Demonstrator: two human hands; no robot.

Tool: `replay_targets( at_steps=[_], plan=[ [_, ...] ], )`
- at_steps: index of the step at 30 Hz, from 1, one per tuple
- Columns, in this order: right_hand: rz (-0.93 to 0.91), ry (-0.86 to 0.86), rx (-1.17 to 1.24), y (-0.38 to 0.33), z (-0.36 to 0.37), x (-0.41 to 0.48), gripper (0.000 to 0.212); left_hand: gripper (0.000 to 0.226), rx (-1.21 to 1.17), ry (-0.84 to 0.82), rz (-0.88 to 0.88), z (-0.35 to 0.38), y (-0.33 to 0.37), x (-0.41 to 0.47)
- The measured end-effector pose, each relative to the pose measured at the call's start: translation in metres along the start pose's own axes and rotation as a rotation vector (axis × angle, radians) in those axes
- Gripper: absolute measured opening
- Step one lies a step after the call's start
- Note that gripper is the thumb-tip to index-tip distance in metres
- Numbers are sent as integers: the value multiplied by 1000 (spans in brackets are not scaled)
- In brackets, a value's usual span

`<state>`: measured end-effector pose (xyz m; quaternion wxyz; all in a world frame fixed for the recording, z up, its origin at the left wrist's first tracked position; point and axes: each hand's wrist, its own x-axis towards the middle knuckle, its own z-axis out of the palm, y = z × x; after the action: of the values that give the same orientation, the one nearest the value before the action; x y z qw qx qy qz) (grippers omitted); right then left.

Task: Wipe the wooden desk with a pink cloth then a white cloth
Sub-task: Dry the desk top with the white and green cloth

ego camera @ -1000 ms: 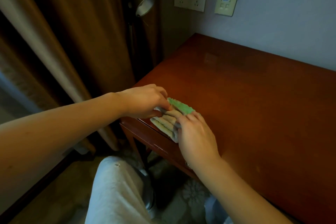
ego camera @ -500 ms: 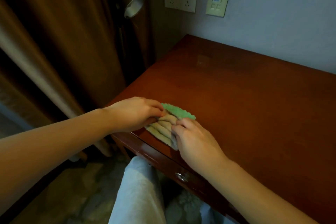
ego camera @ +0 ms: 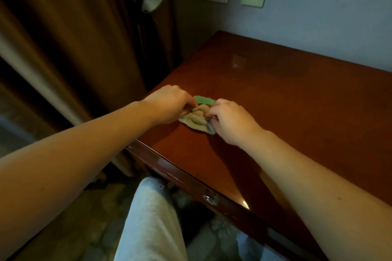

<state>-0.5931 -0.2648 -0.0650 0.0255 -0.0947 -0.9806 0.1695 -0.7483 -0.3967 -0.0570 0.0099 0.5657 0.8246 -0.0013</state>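
Both hands are on the job here: the left hand [ego camera: 169, 104] pinches the left side of the bunched pale cloth [ego camera: 198, 117], and the right hand [ego camera: 231, 121] has its fingers curled into the other side. Between them the fabric is squeezed into ridges, most likely to gather a pad fit for wiping. The pale cloth sits on the wooden desk [ego camera: 297, 101] near its left front corner, with a green cloth [ego camera: 203, 99] peeking out behind it; in this dim light I can't call it pink or white.
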Motion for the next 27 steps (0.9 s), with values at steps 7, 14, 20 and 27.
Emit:
replay_targets(
  at_steps=[7, 14, 20, 27],
  plan=[
    [-115, -54, -56, -6, 5, -11, 21, 26, 21, -61, -15, -6, 12, -16],
    [-41, -30, -29, -1, 3, -12, 24, 28, 48, -88, -59, -11, 18, -6],
    [-95, -19, -7, 18, 3, -24, 33, 28, 18, -61, 2, -2, 15, -20],
    [38, -153, -74, 6, -8, -16, 27, 18, 159, -20, 41, 15, 23, -6]
  ],
)
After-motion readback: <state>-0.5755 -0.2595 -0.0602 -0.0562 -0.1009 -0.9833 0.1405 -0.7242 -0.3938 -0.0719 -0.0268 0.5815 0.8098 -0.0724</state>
